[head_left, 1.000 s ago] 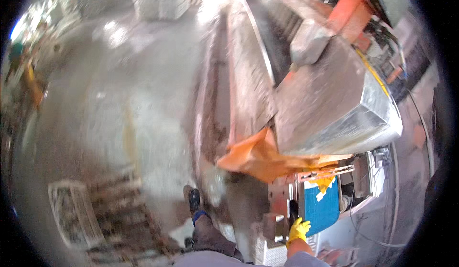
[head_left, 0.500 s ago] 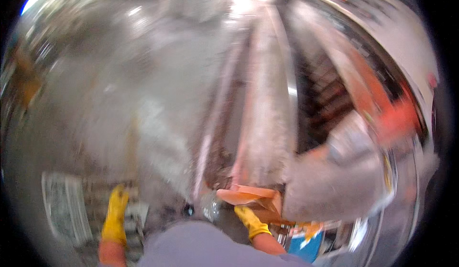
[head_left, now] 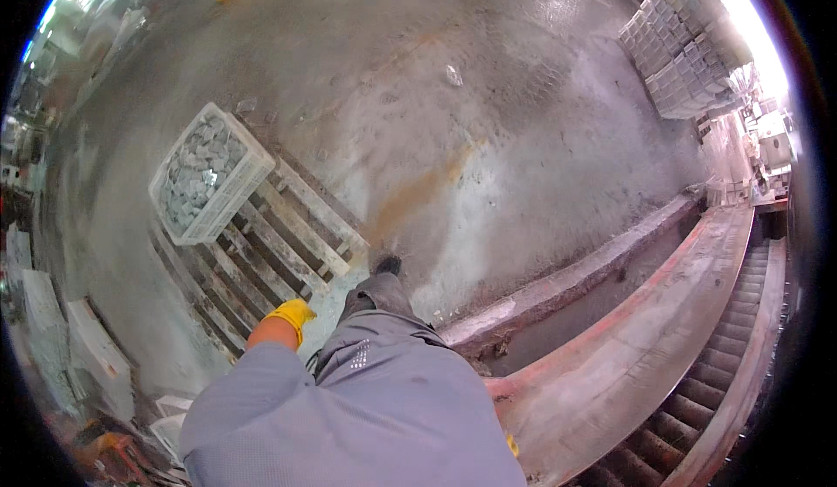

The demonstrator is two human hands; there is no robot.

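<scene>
My left hand (head_left: 295, 317), in a yellow glove, hangs beside my left leg. It looks empty, its fingers loose and partly turned from view. Below and beyond it lies a wooden pallet (head_left: 279, 241) on the floor. A white plastic crate (head_left: 228, 204) full of grey, rock-like pieces (head_left: 202, 169) sits on the pallet's far left part, apart from the hand. Only a yellow sliver of my right hand (head_left: 512, 445) shows past my grey shirt, near the long metal trough; its fingers are hidden.
A low concrete curb (head_left: 523, 308) and a long metal trough edge (head_left: 628, 347) run along the right, with a roller conveyor (head_left: 697, 391) beyond. Stacked crates (head_left: 684, 47) stand far right. Pale slabs (head_left: 98, 347) lie at left. The grey floor (head_left: 392, 121) looks wet and dusty.
My view has swung left, away from the conveyor, toward the floor and pallet. The right hand, earlier by an orange edge, is now almost wholly hidden behind my body.
</scene>
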